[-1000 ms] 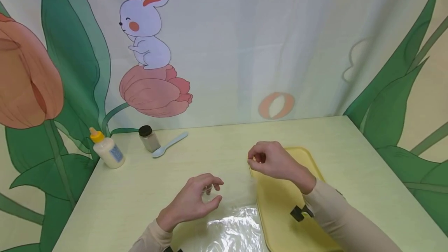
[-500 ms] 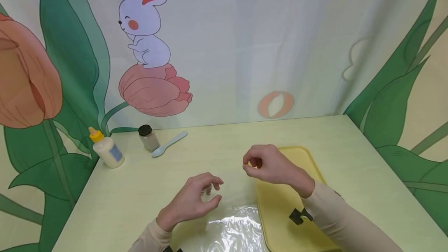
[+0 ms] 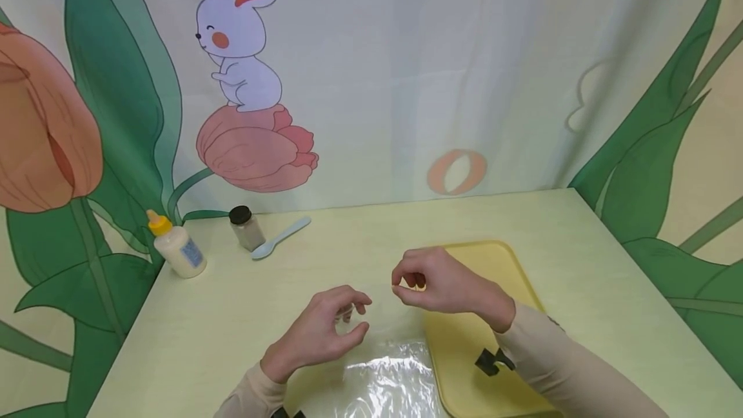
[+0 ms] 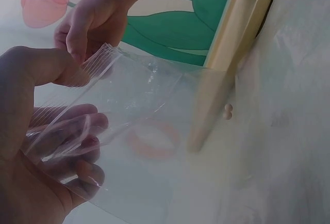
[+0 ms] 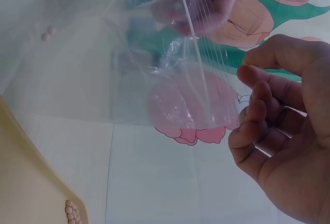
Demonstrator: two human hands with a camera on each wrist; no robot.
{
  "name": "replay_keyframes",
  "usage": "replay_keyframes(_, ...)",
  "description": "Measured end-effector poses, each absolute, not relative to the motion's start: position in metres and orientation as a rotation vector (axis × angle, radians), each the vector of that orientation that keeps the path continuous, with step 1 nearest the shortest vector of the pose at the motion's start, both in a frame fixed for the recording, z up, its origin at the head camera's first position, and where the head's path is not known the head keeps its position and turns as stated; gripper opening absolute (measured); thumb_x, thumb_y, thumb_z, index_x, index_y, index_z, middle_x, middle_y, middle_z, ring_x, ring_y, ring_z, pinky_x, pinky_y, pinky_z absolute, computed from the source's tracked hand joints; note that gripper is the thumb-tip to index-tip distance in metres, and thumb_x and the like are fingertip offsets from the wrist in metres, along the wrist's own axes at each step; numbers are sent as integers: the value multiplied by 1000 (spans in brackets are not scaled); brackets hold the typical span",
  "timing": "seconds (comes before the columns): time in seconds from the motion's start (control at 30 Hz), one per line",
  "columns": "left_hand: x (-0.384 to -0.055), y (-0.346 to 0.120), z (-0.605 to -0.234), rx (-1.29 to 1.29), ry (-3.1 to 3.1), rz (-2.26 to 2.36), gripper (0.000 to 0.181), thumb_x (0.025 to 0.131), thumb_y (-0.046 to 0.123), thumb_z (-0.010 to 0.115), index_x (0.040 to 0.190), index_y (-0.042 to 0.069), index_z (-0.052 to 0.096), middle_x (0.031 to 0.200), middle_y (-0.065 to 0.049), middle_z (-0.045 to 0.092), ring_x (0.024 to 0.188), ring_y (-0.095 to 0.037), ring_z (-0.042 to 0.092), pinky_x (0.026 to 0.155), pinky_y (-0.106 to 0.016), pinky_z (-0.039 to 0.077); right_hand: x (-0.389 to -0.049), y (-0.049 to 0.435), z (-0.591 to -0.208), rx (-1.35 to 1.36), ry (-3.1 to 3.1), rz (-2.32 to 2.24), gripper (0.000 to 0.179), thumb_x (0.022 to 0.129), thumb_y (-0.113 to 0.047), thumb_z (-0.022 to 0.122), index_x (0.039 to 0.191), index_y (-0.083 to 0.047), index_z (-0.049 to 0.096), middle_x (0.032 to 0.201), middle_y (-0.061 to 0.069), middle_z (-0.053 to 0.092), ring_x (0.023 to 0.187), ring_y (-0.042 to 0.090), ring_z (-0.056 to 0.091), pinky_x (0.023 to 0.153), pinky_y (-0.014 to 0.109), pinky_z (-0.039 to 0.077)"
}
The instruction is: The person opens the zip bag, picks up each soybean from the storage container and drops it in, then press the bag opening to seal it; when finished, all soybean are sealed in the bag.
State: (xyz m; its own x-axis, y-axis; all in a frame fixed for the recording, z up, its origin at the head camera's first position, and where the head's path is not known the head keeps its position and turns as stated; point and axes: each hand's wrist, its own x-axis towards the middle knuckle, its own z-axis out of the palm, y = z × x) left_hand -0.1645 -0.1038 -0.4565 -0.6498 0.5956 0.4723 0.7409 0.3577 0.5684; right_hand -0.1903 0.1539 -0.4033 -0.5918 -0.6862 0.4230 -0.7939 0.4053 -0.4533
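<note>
My left hand [image 3: 319,334] holds a clear zip-top plastic bag [image 4: 154,100] by its mouth, thumb at the ribbed seal and the other fingers spread behind the film. Two small round beige beans [image 4: 228,111] show through the lower part of the bag. To the right, my right hand [image 3: 438,282] pinches one small yellowish bean [image 5: 245,63] between thumb and forefinger, its other fingers curled. In the right wrist view those fingertips are right beside the bag's mouth. Little of the bean shows past the fingertips.
A yellow tray [image 3: 464,353] lies under my right forearm, with several beige beans [image 5: 72,212] by its edge. At the back left are a glue-like bottle [image 3: 181,253] with a yellow cap, a black-lidded jar [image 3: 248,231] and a pale blue spoon [image 3: 281,238]. A printed curtain [image 3: 371,82] hangs behind.
My right hand has moved left and slightly nearer, from the tray's far left corner toward the bag's mouth. The left hand and bag have stayed nearly still.
</note>
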Motion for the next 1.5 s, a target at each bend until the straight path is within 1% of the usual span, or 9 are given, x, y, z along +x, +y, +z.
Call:
replay_keyframes(0.13,-165,-105,-456,-1206,-2438,-1159,29,78,11,74,105,13,66,87,10,62,68,-5,54,63,-22,50,-189,151,-405,1357,-2474,939,9,84,-11,69,82,-20,68,67,-7,50,61,3,44,57,16,40)
replay_keyframes(0.23,-164,-106,-455,-1201,-2454,-1158,28,78,11,74,105,14,66,87,10,62,67,-8,55,63,-23,50,-187,150,-406,1368,-2475,912,7,84,-13,70,83,-20,69,68,-7,51,62,2,44,58,16,40)
replay_keyframes(0.4,-164,-107,-456,-1195,-2466,-1171,28,79,11,73,106,11,67,87,5,63,68,-14,57,64,-23,50,-186,149,-407,1381,-2478,872,4,87,-17,69,84,-19,69,68,-9,50,61,4,45,58,16,40)
replay_keyframes(0.57,-164,-108,-456,-1187,-2469,-1169,28,79,11,73,106,9,67,86,2,64,68,-9,55,64,-21,49,-186,148,-406,1386,-2478,872,6,88,-21,69,83,-17,69,68,-7,51,61,4,45,58,15,40)
replay_keyframes(0.7,-165,-108,-455,-1190,-2468,-1168,28,79,11,73,106,11,67,86,0,65,68,-9,55,64,-22,49,-186,150,-405,1371,-2481,885,6,89,-21,68,85,-17,70,69,-8,51,62,3,45,57,15,41)
replay_keyframes(0.8,-165,-108,-455,-1193,-2465,-1169,28,79,12,73,106,13,66,86,1,65,67,-10,56,64,-22,50,-188,153,-404,1354,-2481,904,6,89,-20,68,86,-17,71,70,-10,51,61,3,46,57,16,42)
replay_keyframes(0.93,-166,-108,-455,-1198,-2456,-1167,28,79,11,73,106,11,66,86,4,64,67,-11,56,63,-24,50,-193,157,-403,1307,-2490,904,5,89,-20,68,86,-18,71,70,-11,52,60,3,46,56,16,42)
replay_keyframes(1.13,-166,-108,-455,-1194,-2458,-1167,29,79,12,73,107,14,66,87,10,62,67,-13,57,63,-27,52,-201,163,-404,1243,-2504,924,2,86,-15,72,85,-17,71,70,-10,53,60,5,47,55,18,42)
replay_keyframes(1.5,-165,-107,-454,-1193,-2449,-1170,28,79,12,73,106,15,66,87,11,61,68,-5,53,63,-26,51,-220,176,-414,1108,-2574,963,4,84,-13,73,88,-14,72,69,-11,51,59,9,47,55,20,41)
